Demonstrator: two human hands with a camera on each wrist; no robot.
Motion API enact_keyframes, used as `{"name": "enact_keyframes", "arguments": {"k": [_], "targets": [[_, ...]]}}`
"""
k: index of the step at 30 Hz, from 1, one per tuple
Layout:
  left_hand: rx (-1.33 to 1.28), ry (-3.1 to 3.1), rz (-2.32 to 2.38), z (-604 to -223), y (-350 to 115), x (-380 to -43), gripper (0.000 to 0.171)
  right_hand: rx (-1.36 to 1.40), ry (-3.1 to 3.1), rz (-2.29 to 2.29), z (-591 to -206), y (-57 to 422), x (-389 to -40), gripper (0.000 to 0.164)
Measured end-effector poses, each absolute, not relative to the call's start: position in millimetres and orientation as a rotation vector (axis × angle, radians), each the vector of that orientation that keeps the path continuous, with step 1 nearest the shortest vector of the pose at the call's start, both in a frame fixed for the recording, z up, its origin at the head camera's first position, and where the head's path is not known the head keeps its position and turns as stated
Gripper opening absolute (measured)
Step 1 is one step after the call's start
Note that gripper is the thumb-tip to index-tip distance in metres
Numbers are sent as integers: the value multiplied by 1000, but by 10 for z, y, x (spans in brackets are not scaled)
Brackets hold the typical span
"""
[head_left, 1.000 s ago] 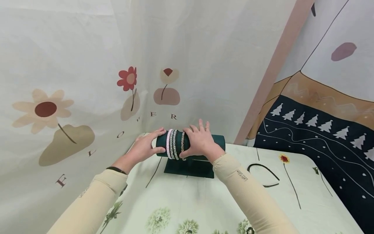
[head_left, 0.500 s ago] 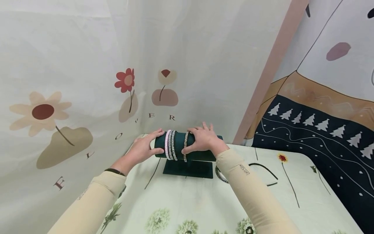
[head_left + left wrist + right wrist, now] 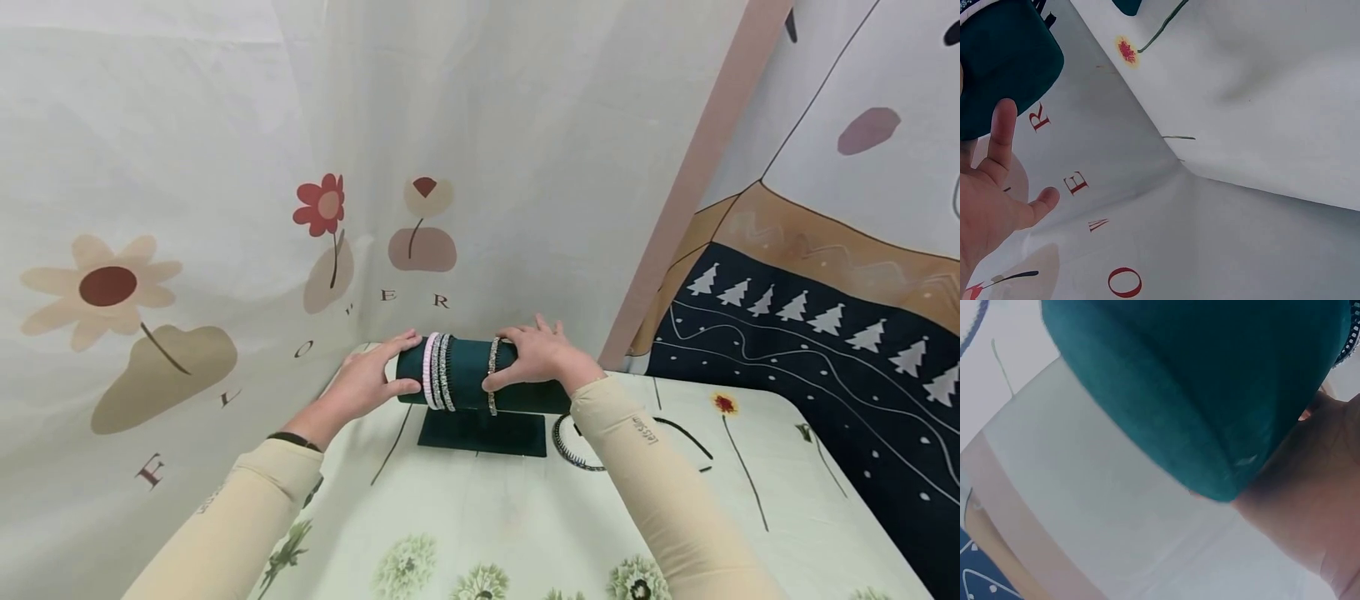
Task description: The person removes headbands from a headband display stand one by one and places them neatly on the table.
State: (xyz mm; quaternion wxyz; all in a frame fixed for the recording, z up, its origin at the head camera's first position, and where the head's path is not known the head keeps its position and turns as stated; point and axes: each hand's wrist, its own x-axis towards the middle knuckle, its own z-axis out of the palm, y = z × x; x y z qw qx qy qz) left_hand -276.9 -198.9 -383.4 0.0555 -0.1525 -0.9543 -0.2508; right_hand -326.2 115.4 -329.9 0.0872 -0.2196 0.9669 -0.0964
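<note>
A dark green roll-shaped display stand (image 3: 467,375) stands on the table, its flat base (image 3: 482,433) beneath. My left hand (image 3: 367,379) grips the roll's left end, thumb in front and fingers over the top; the left wrist view shows two of its fingers extended beside the stand. Close to that hand, a pink headband (image 3: 428,372) and silvery beaded headbands (image 3: 442,372) sit side by side around the roll. Farther right, my right hand (image 3: 536,357) holds a brownish beaded headband (image 3: 492,379) on the roll between thumb and fingers. That hand and wrist cover part of the roll's right end.
Right of the base, a toothed headband (image 3: 570,450) lies on the table, partly under my right sleeve (image 3: 648,450). Beyond the sleeve shows a black headband (image 3: 688,437). A light curtain (image 3: 525,208) with printed flowers hangs close behind the stand.
My right hand has slid the brownish headband rightward along the roll, widening the gap to the others. My left hand stays at the left end. More of the toothed headband on the table shows.
</note>
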Motion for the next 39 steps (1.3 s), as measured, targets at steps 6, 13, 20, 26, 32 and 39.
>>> {"name": "enact_keyframes", "arguments": {"k": [6, 13, 20, 26, 32, 39], "targets": [[-468, -2892, -773, -3828, -1983, -2756, 84, -631, 2813, -401, -3322, 1324, -3290, 104], [-473, -2893, -778, -3846, -1985, -2755, 83, -586, 2745, -497, -3351, 1496, -3307, 102], [-465, -2892, -787, -3852, -1993, -2761, 84, -549, 2686, -556, -3359, 1669, -3344, 102], [-465, -2886, -782, -3847, -2008, -2758, 84, -526, 2658, -574, -3355, 1796, -3362, 103], [-469, -2889, -773, -3845, -1996, -2752, 84, -503, 2643, -578, -3363, 1918, -3380, 104], [-458, -2893, -772, -3858, -1995, -2761, 84, -506, 2617, -605, -3370, 2037, -3371, 105]]}}
